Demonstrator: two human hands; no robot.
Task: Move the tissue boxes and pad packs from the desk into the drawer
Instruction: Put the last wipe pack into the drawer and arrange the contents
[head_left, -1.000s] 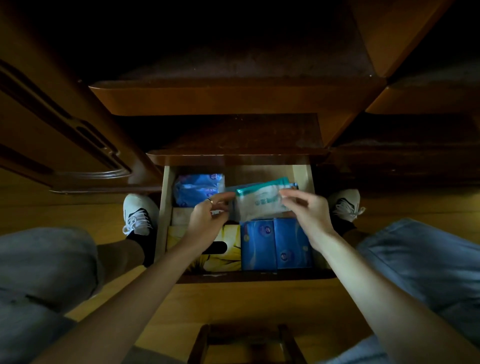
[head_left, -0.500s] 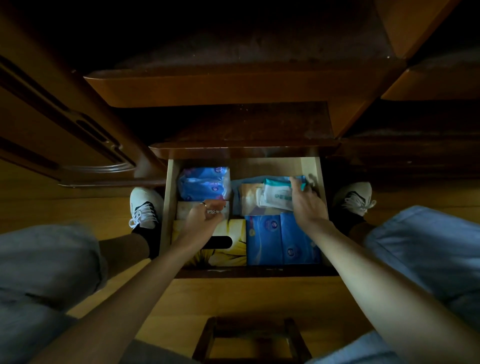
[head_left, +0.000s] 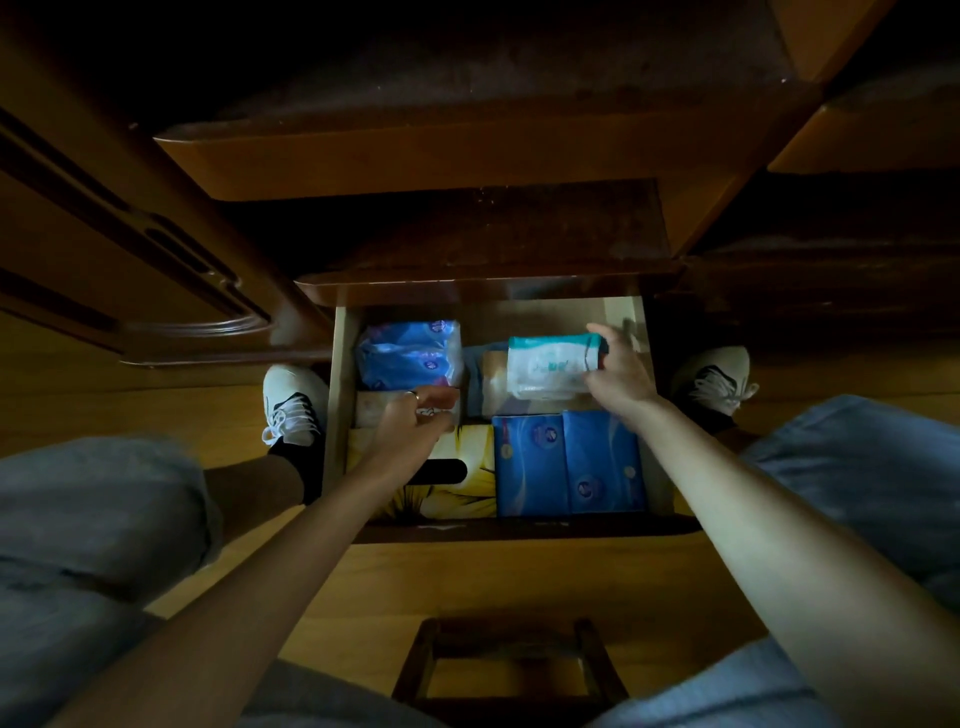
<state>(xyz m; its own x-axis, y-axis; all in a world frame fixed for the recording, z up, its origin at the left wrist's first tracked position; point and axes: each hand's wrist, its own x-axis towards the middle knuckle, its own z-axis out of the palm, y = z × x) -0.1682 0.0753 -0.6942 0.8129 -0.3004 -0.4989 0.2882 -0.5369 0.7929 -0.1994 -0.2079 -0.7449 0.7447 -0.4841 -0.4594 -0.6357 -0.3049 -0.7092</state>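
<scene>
Head view, looking down into the open drawer (head_left: 340, 395): the right hand (head_left: 621, 371) grips a white pad pack with a teal top edge (head_left: 550, 364) by its right end, fingers curled over the far side and thumb toward the near side, holding it at the drawer's back right, over a pale box (head_left: 493, 384) lying under it. Just nearer than that grip, two blue packs (head_left: 569, 462) stand side by side against the drawer's front wall. To the left of the held pack, in the back left corner, sits a crinkled blue plastic pack (head_left: 410, 353). Nearer than that, the left hand (head_left: 415, 421), a ring on one finger, hovers with loosely bent fingers over a small pale box (head_left: 374, 408) and holds nothing that can be made out; whether it touches the box is unclear. Under its wrist lies a yellow flowered tissue box (head_left: 462, 478) with a dark slot. Outside the drawer, a white sneaker (head_left: 291, 400) rests on the wooden floor on either side, and denim-covered knees frame the lower corners.
</scene>
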